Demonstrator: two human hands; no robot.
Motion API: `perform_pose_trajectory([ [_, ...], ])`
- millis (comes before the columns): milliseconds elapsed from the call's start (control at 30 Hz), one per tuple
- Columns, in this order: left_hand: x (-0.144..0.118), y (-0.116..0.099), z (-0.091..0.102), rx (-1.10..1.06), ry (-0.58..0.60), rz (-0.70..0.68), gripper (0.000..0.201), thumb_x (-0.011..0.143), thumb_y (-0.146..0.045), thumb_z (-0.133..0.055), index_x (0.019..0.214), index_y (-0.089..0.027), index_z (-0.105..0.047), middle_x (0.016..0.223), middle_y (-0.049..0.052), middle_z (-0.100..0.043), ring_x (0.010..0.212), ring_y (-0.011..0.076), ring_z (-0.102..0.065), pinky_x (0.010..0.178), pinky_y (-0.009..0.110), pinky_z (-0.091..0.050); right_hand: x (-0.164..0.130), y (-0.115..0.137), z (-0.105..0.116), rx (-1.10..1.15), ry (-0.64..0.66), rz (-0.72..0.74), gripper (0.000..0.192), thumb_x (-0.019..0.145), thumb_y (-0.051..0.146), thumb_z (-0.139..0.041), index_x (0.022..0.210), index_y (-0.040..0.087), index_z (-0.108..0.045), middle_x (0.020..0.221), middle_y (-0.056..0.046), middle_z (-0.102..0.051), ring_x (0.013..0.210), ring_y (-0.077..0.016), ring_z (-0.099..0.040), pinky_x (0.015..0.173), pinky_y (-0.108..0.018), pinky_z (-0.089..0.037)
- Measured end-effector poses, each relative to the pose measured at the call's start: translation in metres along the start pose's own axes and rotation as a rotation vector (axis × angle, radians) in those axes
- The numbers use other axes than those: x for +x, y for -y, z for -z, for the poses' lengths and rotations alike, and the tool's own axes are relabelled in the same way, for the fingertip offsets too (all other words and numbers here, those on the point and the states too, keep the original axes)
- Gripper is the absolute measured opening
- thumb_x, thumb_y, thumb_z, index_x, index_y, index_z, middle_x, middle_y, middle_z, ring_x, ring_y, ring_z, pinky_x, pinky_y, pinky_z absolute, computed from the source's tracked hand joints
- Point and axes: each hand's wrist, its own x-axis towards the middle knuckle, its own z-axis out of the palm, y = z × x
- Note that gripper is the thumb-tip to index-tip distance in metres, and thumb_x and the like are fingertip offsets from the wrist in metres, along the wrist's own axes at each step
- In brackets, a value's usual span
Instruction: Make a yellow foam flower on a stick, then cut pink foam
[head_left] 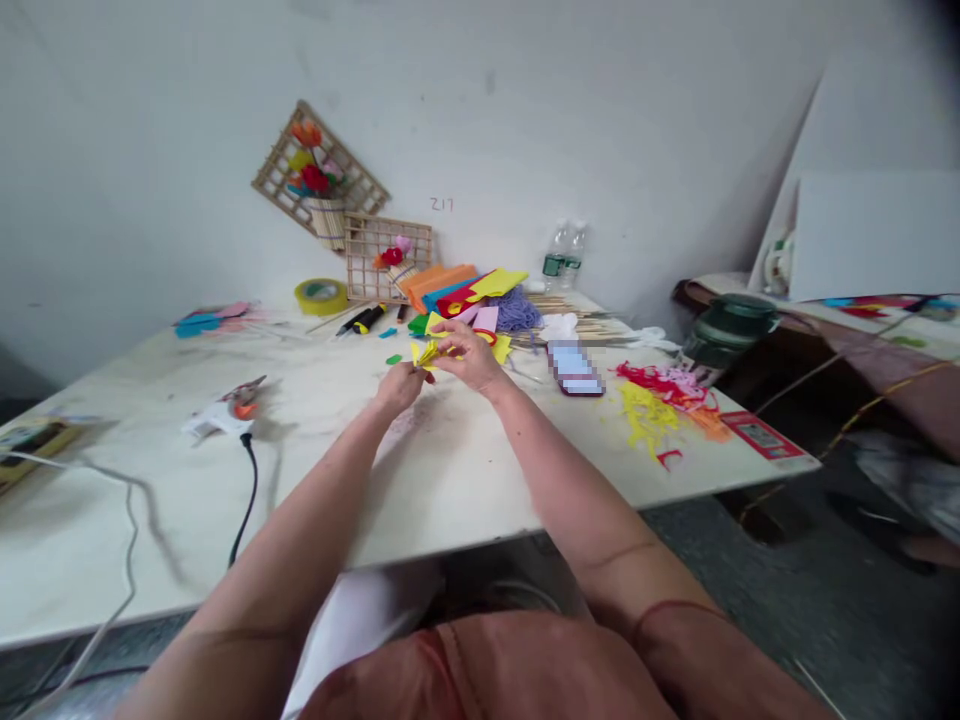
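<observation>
Both hands meet over the middle of the table, around a small yellow paper flower (425,353). My left hand (401,386) is closed at the flower's base. From the right, my right hand (471,357) pinches the flower's edge with its fingertips. Just behind the hands lie folded sheets of coloured paper (442,288) in orange, blue, red and yellow. A bundle of purple shredded strips (517,310) sits beside them. A small green scrap (394,359) lies left of the flower.
A glue gun (221,415) with a black cord lies at left, near yellow tape (321,296) and a cutter knife (370,319). A phone (575,368), paper shreds (649,415) and a green jar (731,325) stand to the right. Bamboo lattices (352,170) lean on the wall.
</observation>
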Motion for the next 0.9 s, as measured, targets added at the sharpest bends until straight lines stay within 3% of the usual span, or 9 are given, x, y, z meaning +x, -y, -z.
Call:
perform_pose_trajectory([
  [167, -0.0008, -0.0031, 0.0035, 0.091, -0.016, 0.064, 0.031, 0.076, -0.031, -0.041, 0.082, -0.017, -0.068, 0.071, 0.006, -0.062, 0.068, 0.0185, -0.058, 0.06, 0.027, -0.039, -0.0003, -0.0015, -0.0005, 0.0, -0.023, -0.012, 0.007, 0.062, 0.014, -0.066, 0.063, 0.015, -0.059, 0.105, -0.006, -0.055, 0.096, -0.0152, -0.055, 0.068, -0.023, -0.047],
  [300, -0.0015, -0.001, 0.0046, 0.083, -0.027, -0.004, 0.031, 0.076, -0.031, -0.043, 0.088, -0.016, -0.067, 0.072, 0.006, -0.064, 0.067, 0.0178, -0.057, 0.057, 0.025, -0.038, 0.0, -0.0025, -0.0023, -0.033, -0.046, -0.016, 0.007, 0.061, 0.015, -0.067, 0.064, 0.015, -0.06, 0.103, -0.005, -0.056, 0.093, -0.0144, -0.056, 0.068, -0.022, -0.046],
  [500, -0.0035, -0.0016, 0.0078, -0.042, -0.003, -0.066, 0.03, 0.073, -0.031, -0.045, 0.08, -0.014, -0.068, 0.067, 0.005, -0.062, 0.063, 0.0169, -0.055, 0.054, 0.024, -0.037, -0.0013, -0.0011, -0.0047, -0.071, -0.062, 0.01, 0.007, 0.062, 0.016, -0.068, 0.065, 0.016, -0.061, 0.094, -0.004, -0.055, 0.087, -0.0132, -0.056, 0.068, -0.022, -0.046],
  [700, 0.0026, -0.0016, 0.0061, -0.046, -0.014, -0.005, 0.028, 0.072, -0.028, -0.042, 0.074, -0.016, -0.067, 0.07, 0.005, -0.064, 0.065, 0.0167, -0.056, 0.056, 0.024, -0.039, -0.0023, 0.0027, -0.0047, -0.089, -0.045, 0.073, 0.014, 0.064, 0.025, -0.07, 0.063, 0.017, -0.06, 0.098, -0.005, -0.055, 0.094, -0.015, -0.055, 0.075, -0.025, -0.048],
  [900, 0.0059, 0.0001, 0.009, 0.114, -0.003, 0.017, 0.03, 0.075, -0.031, -0.04, 0.077, -0.018, -0.067, 0.078, 0.006, -0.066, 0.073, 0.0201, -0.059, 0.062, 0.027, -0.041, -0.0009, 0.001, -0.0055, -0.165, -0.093, 0.154, 0.015, 0.067, 0.03, -0.07, 0.063, 0.018, -0.061, 0.109, -0.007, -0.055, 0.093, -0.0158, -0.056, 0.084, -0.031, -0.046],
])
